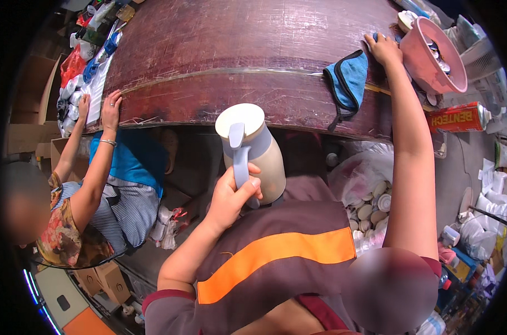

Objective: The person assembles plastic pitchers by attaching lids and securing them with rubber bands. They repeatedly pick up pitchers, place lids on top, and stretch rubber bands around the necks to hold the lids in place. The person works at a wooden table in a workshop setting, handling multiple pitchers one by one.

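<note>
My left hand [232, 192] is wrapped round the grey handle of a cream thermos jug [273, 162]. The jug stands nearly upright in front of my apron, short of the table edge, with its pale lid on top. My right arm is stretched far to the right over the table. There my right hand [385, 50] closes over a small blue thing [379, 37], mostly hidden under the fingers, beside a pink plastic basin [432, 58]. A blue cloth with black edging [349, 84] lies at the table edge, left of my right forearm.
The dark red table [236, 44] has a film-covered top. A red spray can [459, 118] lies at its right corner. Below, a plastic bag of round pale lids [370, 209] sits near my lap. On the left, a co-worker's hand [111, 109] rests on the table edge.
</note>
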`<action>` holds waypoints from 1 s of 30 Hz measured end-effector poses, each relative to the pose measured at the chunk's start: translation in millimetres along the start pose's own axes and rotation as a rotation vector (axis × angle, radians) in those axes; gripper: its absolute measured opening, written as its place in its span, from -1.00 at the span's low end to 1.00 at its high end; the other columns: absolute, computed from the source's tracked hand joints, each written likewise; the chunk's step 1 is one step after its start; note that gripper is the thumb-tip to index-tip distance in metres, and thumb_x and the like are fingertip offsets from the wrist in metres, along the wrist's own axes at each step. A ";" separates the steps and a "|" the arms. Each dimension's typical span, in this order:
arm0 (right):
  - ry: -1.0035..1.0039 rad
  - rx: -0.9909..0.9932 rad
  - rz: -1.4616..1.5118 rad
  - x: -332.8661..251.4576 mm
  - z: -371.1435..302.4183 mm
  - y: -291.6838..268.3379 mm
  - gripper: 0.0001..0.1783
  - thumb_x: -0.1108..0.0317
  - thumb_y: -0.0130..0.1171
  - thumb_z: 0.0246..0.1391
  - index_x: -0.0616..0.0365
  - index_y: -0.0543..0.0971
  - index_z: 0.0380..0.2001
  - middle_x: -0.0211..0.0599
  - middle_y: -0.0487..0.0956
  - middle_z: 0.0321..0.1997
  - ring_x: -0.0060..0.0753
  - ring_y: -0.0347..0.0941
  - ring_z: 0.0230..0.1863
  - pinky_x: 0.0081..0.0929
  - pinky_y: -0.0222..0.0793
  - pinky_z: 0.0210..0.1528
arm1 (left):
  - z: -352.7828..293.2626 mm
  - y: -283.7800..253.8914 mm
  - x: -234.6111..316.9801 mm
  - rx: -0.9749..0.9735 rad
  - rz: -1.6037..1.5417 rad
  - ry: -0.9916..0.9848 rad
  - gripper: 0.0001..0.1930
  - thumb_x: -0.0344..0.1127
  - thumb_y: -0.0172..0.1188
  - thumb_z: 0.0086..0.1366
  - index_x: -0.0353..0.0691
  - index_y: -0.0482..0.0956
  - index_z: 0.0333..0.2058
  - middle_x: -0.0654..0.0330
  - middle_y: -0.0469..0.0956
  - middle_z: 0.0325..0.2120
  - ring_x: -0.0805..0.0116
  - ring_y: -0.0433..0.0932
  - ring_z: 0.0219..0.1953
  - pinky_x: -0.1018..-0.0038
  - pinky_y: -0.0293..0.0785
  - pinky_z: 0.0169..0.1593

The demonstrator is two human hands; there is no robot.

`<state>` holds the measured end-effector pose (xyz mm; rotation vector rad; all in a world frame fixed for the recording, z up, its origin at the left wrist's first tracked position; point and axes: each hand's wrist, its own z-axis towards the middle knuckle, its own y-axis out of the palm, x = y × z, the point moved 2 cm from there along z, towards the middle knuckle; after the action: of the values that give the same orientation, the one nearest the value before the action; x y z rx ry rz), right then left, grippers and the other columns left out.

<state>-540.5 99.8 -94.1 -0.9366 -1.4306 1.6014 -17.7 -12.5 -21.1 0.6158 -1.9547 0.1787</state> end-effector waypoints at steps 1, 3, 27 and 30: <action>-0.070 0.028 -0.047 -5.4 -2.4 5.5 -0.23 -0.32 -0.21 0.16 0.01 0.33 0.22 -0.01 0.36 0.22 -0.01 0.28 0.25 -0.10 0.24 0.20 | 0.8 0.6 0.3 -0.006 0.005 -0.006 -0.70 -0.29 0.12 0.28 -0.32 0.37 -0.10 0.20 0.49 -0.48 0.45 0.50 -0.40 0.51 0.43 -0.20; -0.230 0.052 -0.135 -26.5 -24.2 -0.2 -0.29 -0.27 -0.24 0.19 0.03 0.38 0.16 -0.06 0.41 0.19 -0.03 0.32 0.21 -0.11 0.22 0.19 | 1.7 -0.9 -2.4 -0.011 -0.009 -0.014 -0.70 -0.30 0.12 0.28 -0.33 0.37 -0.10 0.21 0.49 -0.48 0.46 0.50 -0.40 0.51 0.43 -0.20; -0.541 0.223 0.242 -71.1 -239.9 -24.7 -0.43 -0.02 -0.02 0.20 0.04 0.36 0.19 -0.16 0.33 0.28 -0.15 0.18 0.33 -0.14 0.03 0.32 | 7.1 0.6 -24.7 -0.077 -0.054 0.105 -0.75 -0.25 0.11 0.31 -0.30 0.42 -0.15 0.27 0.46 -0.53 0.52 0.47 -0.43 0.56 0.39 -0.28; -0.442 0.324 0.109 -63.6 -189.3 -17.5 -0.44 0.02 0.05 0.15 0.05 0.38 0.15 -0.18 0.38 0.23 -0.14 0.24 0.28 -0.17 0.08 0.28 | 10.2 1.9 -21.4 -0.101 -0.019 0.106 -0.75 -0.25 0.11 0.30 -0.30 0.42 -0.16 0.27 0.46 -0.53 0.52 0.47 -0.44 0.56 0.39 -0.28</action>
<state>-341.4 123.3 -93.1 -0.4968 -1.3564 2.1399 -19.5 -7.5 -44.2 0.5476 -1.8435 0.0979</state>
